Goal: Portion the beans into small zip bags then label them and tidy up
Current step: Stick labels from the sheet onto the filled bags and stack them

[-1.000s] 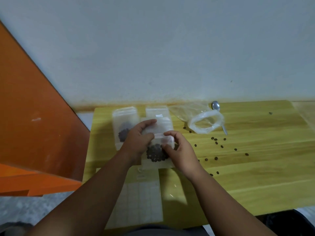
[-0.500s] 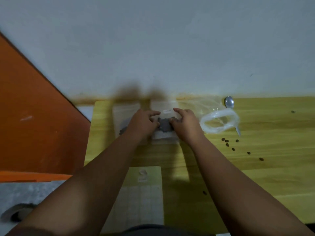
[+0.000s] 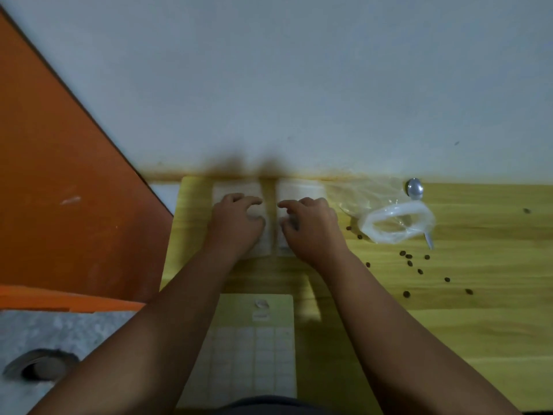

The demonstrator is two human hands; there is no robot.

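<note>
Two small clear zip bags lie flat side by side at the table's far left, close to the wall. My left hand (image 3: 236,223) rests on the left zip bag (image 3: 235,188), fingers curled and spread over it. My right hand (image 3: 311,226) lies on the right zip bag (image 3: 300,188) in the same way. The beans inside both bags are hidden under my hands. A sheet of white labels (image 3: 254,354) sits at the near edge between my forearms. Loose dark beans (image 3: 410,262) are scattered to the right.
A large clear plastic bag (image 3: 395,223) with a rolled rim lies right of my right hand. A metal spoon (image 3: 415,188) lies partly under it. The wooden table (image 3: 478,324) stretches right. An orange panel (image 3: 59,205) stands to the left, beside the table's left edge.
A second ago both hands held one bean-filled bag nearer to me. They carried it toward the wall and laid it down; now each hand rests on a separate bag.
</note>
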